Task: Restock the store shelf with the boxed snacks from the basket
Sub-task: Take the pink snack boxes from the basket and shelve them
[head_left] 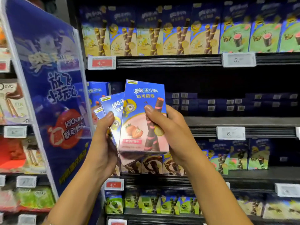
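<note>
I hold a fanned stack of blue and pink strawberry wafer-roll boxes in front of the middle shelf (pixel 240 121). The front box (pixel 138 114) stands upright and faces me. My right hand (pixel 168 132) grips its right edge, thumb on the front. My left hand (pixel 103 140) grips the boxes behind it (pixel 113 103) from the left, thumb across their faces. A like box (pixel 97 91) stands on the middle shelf at the left, just behind the stack. The basket is out of view.
A blue promotional divider panel (pixel 48 88) juts out at the left. The upper shelf is packed with yellow boxes (pixel 146 34) and green boxes (pixel 253 33). Dark flat boxes (pixel 211 103) lie deep on the middle shelf. Lower shelves hold more snack boxes (pixel 235 153).
</note>
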The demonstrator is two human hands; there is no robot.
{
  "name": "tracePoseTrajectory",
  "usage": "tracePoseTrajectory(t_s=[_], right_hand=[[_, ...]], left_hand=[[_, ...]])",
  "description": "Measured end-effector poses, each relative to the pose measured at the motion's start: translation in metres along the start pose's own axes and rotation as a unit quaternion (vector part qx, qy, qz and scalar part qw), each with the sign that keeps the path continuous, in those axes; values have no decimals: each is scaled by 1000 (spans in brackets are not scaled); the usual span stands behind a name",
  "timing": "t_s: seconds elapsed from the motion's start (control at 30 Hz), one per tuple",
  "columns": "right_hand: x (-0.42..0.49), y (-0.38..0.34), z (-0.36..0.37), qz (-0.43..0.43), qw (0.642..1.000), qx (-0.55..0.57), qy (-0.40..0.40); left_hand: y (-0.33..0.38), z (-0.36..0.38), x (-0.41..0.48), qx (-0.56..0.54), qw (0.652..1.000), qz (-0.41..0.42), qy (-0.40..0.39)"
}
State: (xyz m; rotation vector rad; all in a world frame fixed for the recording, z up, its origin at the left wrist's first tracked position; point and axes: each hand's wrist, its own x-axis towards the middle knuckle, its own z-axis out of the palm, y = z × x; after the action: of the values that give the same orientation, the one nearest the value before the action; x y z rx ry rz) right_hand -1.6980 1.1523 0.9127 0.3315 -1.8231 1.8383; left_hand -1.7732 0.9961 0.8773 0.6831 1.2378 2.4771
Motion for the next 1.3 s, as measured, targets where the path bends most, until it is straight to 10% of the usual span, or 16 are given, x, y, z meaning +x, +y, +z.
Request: tracePoseTrajectory(t_s=[0.3,0.53,0.73,0.9,1.3], right_hand=[[56,8,-33,124,966,190,121],[135,41,-46,107,960,-38,256],[184,86,-25,133,951,-242,142],[205,89,-11,129,838,-528,44],[233,101,14,205,752,-623,-68]], left_hand=[[-14,-26,-5,-80,996,-15,23],[-23,-33,-15,-65,996,-62,18],[-24,-39,-13,-55,996,-75,-10],[-26,-44,-12,-50,996,-73,-16],[-17,-46,-8,-35,997,-56,-34]])
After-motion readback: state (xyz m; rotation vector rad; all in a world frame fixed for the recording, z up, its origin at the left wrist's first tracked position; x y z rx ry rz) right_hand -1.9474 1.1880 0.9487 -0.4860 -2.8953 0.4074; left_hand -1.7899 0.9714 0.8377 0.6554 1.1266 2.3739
